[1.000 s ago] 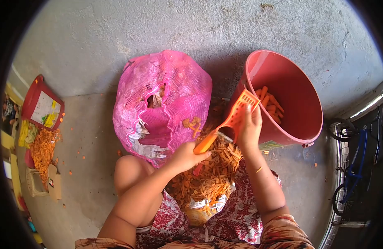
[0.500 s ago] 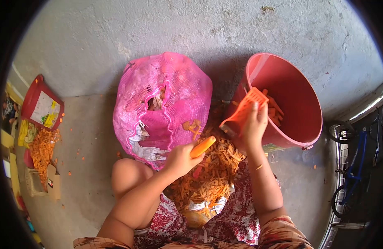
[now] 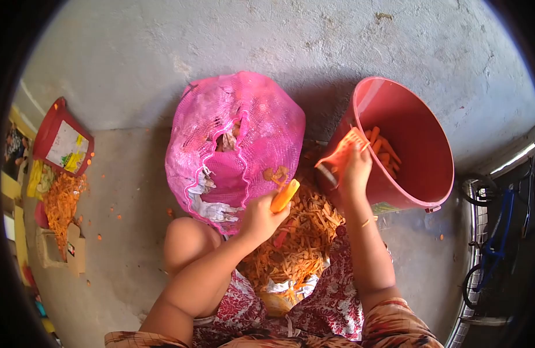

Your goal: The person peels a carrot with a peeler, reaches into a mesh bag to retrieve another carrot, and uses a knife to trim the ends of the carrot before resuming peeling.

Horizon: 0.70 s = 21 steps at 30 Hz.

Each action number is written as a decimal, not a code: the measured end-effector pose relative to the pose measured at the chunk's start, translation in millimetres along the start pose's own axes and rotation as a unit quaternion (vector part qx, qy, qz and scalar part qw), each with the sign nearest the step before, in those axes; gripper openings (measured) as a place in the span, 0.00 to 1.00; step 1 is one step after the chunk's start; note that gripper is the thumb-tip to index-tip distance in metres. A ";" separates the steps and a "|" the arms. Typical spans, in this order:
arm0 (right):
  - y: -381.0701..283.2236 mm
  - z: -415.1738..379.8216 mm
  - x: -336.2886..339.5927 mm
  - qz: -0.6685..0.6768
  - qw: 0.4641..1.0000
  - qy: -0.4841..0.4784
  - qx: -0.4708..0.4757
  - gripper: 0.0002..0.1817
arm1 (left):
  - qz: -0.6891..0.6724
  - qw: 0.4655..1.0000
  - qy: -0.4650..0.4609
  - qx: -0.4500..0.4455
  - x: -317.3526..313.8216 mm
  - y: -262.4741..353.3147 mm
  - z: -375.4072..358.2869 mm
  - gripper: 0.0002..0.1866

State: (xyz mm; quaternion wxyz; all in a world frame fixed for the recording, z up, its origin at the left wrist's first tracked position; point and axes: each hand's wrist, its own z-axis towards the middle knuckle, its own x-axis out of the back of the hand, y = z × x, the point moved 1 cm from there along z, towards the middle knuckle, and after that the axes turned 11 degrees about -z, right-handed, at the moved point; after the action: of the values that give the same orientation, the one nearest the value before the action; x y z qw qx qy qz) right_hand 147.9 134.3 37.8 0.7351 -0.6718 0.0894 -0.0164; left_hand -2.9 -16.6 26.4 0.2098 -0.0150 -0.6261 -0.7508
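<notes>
My left hand (image 3: 263,219) is closed round a peeled carrot (image 3: 285,196), its tip pointing up and to the right. My right hand (image 3: 355,171) grips a flat orange peeler (image 3: 344,149) with a slotted face, held at the near-left rim of the red bucket (image 3: 415,188). Several peeled carrots (image 3: 383,152) lie inside that bucket. Below and between my hands, a heap of carrot peelings (image 3: 299,240) spreads in front of my lap. The carrot and the peeler are apart.
A pink mesh sack (image 3: 273,130) with a slit opening stands against the wall (image 3: 233,35). At left, a red tub (image 3: 62,142) sits by more orange shreds (image 3: 62,203) and a cardboard box (image 3: 75,249). A blue bicycle (image 3: 499,232) is at far right.
My left hand has moved slightly up and right, turning the carrot more upright. The peeler has tilted a little in my right hand. The whole view has shifted slightly.
</notes>
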 end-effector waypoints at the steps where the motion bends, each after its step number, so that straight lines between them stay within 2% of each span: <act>1: -6.4 -15.9 -8.2 0.022 0.997 -0.046 -0.049 0.08 | 0.002 1.000 -0.006 -0.012 0.5 -0.7 1.3 0.08; 3: -11.9 -39.6 -23.6 0.072 0.992 -0.083 -0.062 0.08 | 0.009 0.999 -0.025 -0.039 2.0 -2.9 3.5 0.08; 7: -25.0 -52.1 -29.2 0.090 0.983 -0.082 -0.139 0.09 | -0.005 0.999 -0.027 -0.020 0.9 -3.7 1.1 0.09; 9: -23.4 -46.1 -26.7 0.099 0.984 -0.086 -0.122 0.09 | -0.002 1.000 -0.027 0.007 -1.7 -4.0 1.0 0.09; 13: -31.9 -55.7 -35.6 0.128 0.985 -0.094 -0.064 0.09 | 0.011 0.999 -0.040 -0.007 -3.4 -2.0 0.5 0.09; 14: -32.6 -61.3 -39.5 0.072 0.994 -0.060 -0.056 0.09 | 0.014 0.999 -0.033 -0.023 -4.9 -0.6 -0.2 0.09; 15: -22.2 -58.8 -39.7 -0.024 0.998 -0.025 0.051 0.09 | 0.017 0.999 -0.026 -0.038 -6.2 0.2 -1.1 0.09; 17: -13.9 -39.8 -29.1 -0.092 0.996 0.002 0.006 0.10 | -0.020 0.997 -0.022 -0.070 -7.0 -4.1 -4.5 0.07; 18: -0.7 -19.4 -20.7 -0.142 0.980 0.095 0.106 0.11 | -0.038 0.995 -0.017 -0.086 -7.2 -5.3 -5.2 0.07; 19: 3.4 1.6 -7.8 -0.106 0.986 0.120 0.054 0.12 | -0.033 0.996 -0.013 -0.078 -7.0 -4.0 -6.1 0.07; 21: -10.1 6.8 -1.9 -0.010 0.994 0.111 0.016 0.12 | -0.019 0.998 -0.007 -0.062 -3.9 -1.1 -6.3 0.06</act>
State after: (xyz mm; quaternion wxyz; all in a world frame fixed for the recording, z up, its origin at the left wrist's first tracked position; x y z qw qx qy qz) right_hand 148.0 140.3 48.5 0.7312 -0.6548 0.1634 -0.0996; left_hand 1.8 -21.3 23.0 0.1893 -0.0212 -0.5800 -0.7921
